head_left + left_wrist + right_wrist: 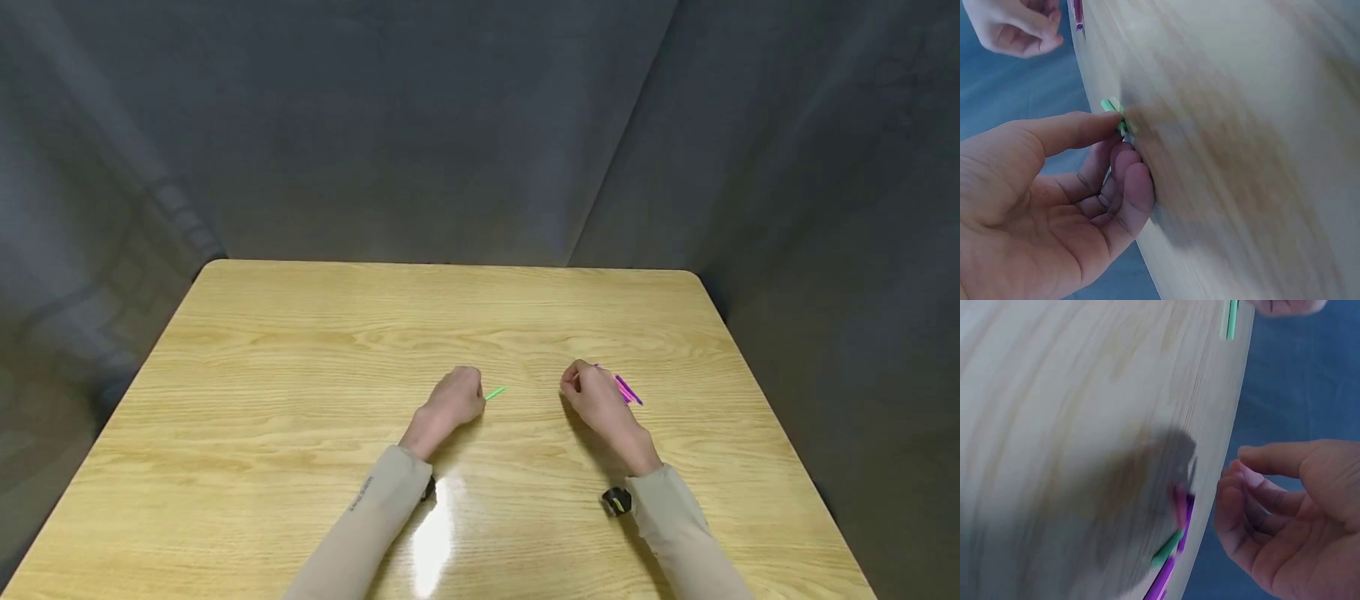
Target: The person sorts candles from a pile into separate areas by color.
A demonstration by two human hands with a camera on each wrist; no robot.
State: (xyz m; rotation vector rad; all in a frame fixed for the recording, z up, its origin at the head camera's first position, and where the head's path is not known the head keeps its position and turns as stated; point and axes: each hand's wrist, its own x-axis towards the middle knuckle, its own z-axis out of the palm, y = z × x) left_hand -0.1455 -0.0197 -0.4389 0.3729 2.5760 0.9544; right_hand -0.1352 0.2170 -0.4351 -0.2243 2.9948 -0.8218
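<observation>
Near the table's middle, my left hand point(452, 395) pinches a thin green stick point(495, 392) low at the tabletop. In the left wrist view, the thumb and fingertips meet at this green stick point(1110, 106), and part of it is hidden behind them. My right hand point(596, 400) hovers to the right, its fingers loosely curled and no object visible between them. Beside it lies a small pile of sticks: purple point(628, 389), pink point(1179, 506) and another green stick point(1167, 548). In the head view the right hand covers part of this pile.
The wooden table point(300, 350) has rounded far corners. Dark grey curtains point(420, 133) hang behind it and along both sides. A black device point(617, 502) is at the right wrist. Light glares off the tabletop between the forearms.
</observation>
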